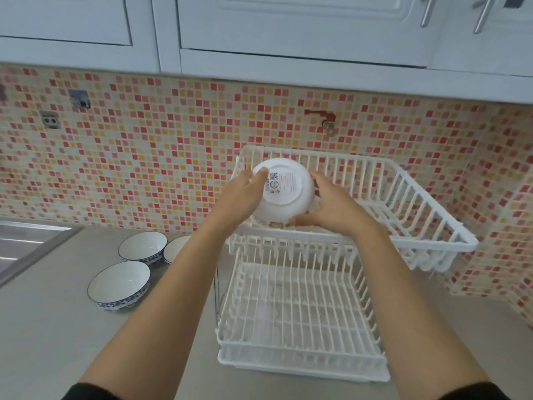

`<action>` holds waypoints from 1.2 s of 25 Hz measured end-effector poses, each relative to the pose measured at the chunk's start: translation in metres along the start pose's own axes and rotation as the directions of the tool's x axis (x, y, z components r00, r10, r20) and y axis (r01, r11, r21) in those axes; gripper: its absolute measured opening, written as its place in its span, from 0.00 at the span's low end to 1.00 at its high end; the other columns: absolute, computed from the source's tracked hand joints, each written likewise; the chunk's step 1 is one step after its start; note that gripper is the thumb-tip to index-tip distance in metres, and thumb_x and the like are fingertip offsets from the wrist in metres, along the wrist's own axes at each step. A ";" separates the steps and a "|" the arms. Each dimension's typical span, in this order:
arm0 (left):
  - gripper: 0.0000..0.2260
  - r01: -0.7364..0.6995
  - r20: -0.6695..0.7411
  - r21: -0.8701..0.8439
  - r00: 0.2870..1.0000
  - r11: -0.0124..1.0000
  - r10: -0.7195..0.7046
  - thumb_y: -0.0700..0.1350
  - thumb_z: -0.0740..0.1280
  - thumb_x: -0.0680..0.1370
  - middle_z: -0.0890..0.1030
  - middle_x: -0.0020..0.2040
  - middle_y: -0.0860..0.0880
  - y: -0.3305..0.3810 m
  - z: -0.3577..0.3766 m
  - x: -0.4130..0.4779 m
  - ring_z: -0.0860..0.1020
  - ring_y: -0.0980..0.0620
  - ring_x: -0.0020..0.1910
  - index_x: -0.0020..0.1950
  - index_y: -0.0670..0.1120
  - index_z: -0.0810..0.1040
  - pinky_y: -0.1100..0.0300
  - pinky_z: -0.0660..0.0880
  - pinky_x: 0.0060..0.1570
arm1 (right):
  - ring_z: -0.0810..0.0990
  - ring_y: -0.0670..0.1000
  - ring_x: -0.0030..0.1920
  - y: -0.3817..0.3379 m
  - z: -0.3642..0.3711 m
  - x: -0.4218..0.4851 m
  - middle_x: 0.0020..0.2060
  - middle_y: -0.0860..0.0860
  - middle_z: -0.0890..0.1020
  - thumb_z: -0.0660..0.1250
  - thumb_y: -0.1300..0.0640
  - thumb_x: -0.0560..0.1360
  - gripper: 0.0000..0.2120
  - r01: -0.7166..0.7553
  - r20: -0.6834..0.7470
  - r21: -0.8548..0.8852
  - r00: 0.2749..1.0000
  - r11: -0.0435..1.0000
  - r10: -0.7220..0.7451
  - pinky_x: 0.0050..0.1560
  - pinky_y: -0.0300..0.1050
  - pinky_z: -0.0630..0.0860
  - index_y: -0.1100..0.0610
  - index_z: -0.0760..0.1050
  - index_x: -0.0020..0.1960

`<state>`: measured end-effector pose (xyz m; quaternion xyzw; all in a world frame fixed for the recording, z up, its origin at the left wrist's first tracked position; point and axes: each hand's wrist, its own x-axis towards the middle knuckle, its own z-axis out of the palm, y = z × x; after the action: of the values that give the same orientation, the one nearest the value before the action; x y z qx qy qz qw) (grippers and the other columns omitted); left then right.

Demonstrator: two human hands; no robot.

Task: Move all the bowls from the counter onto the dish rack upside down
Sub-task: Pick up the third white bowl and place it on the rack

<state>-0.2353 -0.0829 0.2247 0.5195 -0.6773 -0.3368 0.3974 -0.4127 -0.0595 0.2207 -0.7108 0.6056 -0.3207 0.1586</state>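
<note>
A white bowl (pixel 284 194) is turned bottom up, its label facing me, over the left front of the upper tier (pixel 403 197) of the white two-tier dish rack. My left hand (pixel 240 194) grips its left side, thumb on the base. My right hand (pixel 331 203) holds its right and lower rim. Three blue-rimmed bowls stand upright on the counter to the left: the nearest bowl (pixel 119 284), a bowl behind it (pixel 142 248), and a third bowl (pixel 176 251) partly hidden by my left forearm.
The rack's lower tier (pixel 300 313) sits on the grey counter (pixel 43 327). A steel sink (pixel 26 246) lies at the far left. Mosaic-tiled wall with a red tap (pixel 324 118) stands behind; white cupboards hang overhead.
</note>
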 end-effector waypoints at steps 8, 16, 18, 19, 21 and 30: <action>0.28 0.000 0.027 0.029 1.000 1.000 0.000 0.62 0.50 0.79 0.67 0.74 0.47 -0.004 0.006 0.001 0.68 0.44 0.70 0.76 0.50 0.62 0.43 0.67 0.67 | 0.61 0.50 0.72 0.001 -0.002 -0.001 0.71 0.48 0.64 0.79 0.56 0.63 0.48 -0.027 0.016 0.013 1.000 1.000 0.027 0.70 0.52 0.62 0.47 0.55 0.75; 0.23 -0.090 -0.079 -0.082 0.993 0.993 0.084 0.53 0.50 0.82 0.63 0.77 0.49 0.005 -0.016 -0.016 0.61 0.49 0.76 0.77 0.47 0.60 0.52 0.59 0.71 | 0.62 0.54 0.73 -0.029 -0.004 -0.016 0.73 0.52 0.63 0.76 0.51 0.67 0.43 -0.091 -0.080 -0.043 0.993 0.995 0.088 0.69 0.54 0.65 0.54 0.56 0.75; 0.23 -0.116 -0.104 -0.082 0.989 0.990 0.107 0.51 0.51 0.83 0.61 0.78 0.49 0.004 -0.030 -0.021 0.60 0.50 0.77 0.78 0.47 0.58 0.53 0.58 0.73 | 0.55 0.52 0.77 -0.045 0.004 -0.020 0.77 0.50 0.54 0.71 0.47 0.71 0.44 -0.086 -0.123 -0.048 0.989 0.995 0.079 0.74 0.54 0.58 0.53 0.49 0.77; 0.23 -0.123 -0.110 -0.084 0.987 0.989 0.113 0.51 0.51 0.83 0.61 0.78 0.49 0.002 -0.037 -0.023 0.60 0.50 0.77 0.78 0.46 0.58 0.53 0.58 0.73 | 0.53 0.51 0.77 -0.055 0.009 -0.021 0.78 0.49 0.52 0.68 0.46 0.73 0.43 -0.067 -0.141 -0.051 0.988 0.996 0.059 0.74 0.52 0.55 0.53 0.47 0.78; 0.24 -0.127 -0.112 -0.082 0.987 0.988 0.118 0.51 0.52 0.83 0.61 0.78 0.49 -0.007 -0.058 -0.030 0.60 0.50 0.77 0.78 0.46 0.58 0.52 0.58 0.74 | 0.52 0.50 0.77 -0.081 0.026 -0.024 0.78 0.48 0.52 0.64 0.46 0.76 0.38 -0.002 -0.172 -0.044 0.985 0.999 -0.006 0.74 0.49 0.53 0.53 0.47 0.78; 0.23 0.003 -0.146 0.086 0.989 0.996 0.010 0.49 0.51 0.83 0.64 0.76 0.45 -0.098 -0.157 -0.063 0.64 0.47 0.74 0.77 0.44 0.59 0.51 0.62 0.71 | 0.50 0.47 0.78 -0.159 0.151 -0.016 0.78 0.48 0.51 0.54 0.47 0.81 0.29 0.140 -0.156 0.008 0.978 0.990 -0.137 0.74 0.45 0.50 0.54 0.49 0.78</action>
<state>-0.0443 -0.0509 0.1996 0.5583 -0.6610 -0.2676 0.4239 -0.1951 -0.0340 0.2015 -0.7226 0.5621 -0.3909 0.0949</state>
